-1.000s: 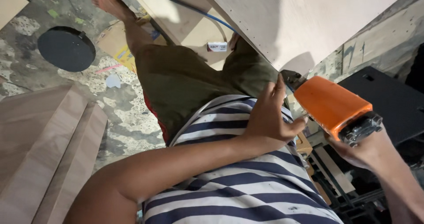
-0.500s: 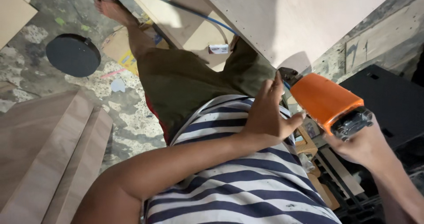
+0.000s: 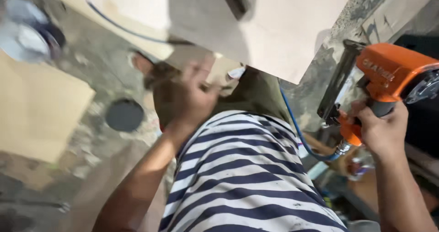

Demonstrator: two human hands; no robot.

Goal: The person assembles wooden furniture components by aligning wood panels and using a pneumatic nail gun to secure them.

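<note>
Head view: the right hand (image 3: pixel 382 131) is clenched around the grip of an orange nail gun (image 3: pixel 388 76), held beside a pale wooden board (image 3: pixel 274 31). The left hand (image 3: pixel 194 97), blurred, hangs with fingers released below the board, grasping nothing.

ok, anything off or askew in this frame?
Nothing damaged or spilled. The left hand is motion-blurred, open near the pale board. The right hand grips the orange nail gun, blue hose trailing below. The floor is rough and patchy.
</note>
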